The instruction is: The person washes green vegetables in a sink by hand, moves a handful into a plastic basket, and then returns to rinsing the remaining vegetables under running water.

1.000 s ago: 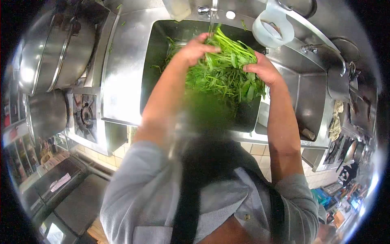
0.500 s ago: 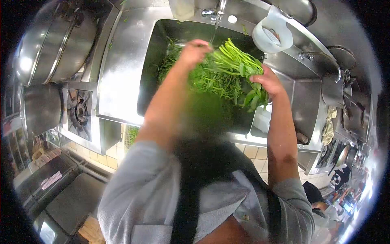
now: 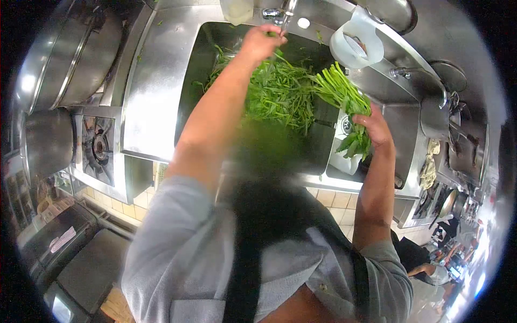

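Note:
My right hand is wrapped around a bunch of leafy greens, its pale cut stems pointing up and left and its leaves hanging below. The bunch is over the divider between the two sink basins. My left hand is at the back of the large sink, fingers curled right at the faucet spout. A bit of green shows by those fingers; I cannot tell whether they grip it or the spout. Loose greens are heaped in the basin beneath my left forearm.
A translucent pitcher stands at the back right by a second faucet. White containers sit at the right basin's near left edge. To the left are a steel drainboard, a gas burner and large pots. Another person is at far right.
My right hand has carried the bunch right and slightly down, away from the heap. My left hand has moved up to the faucet spout.

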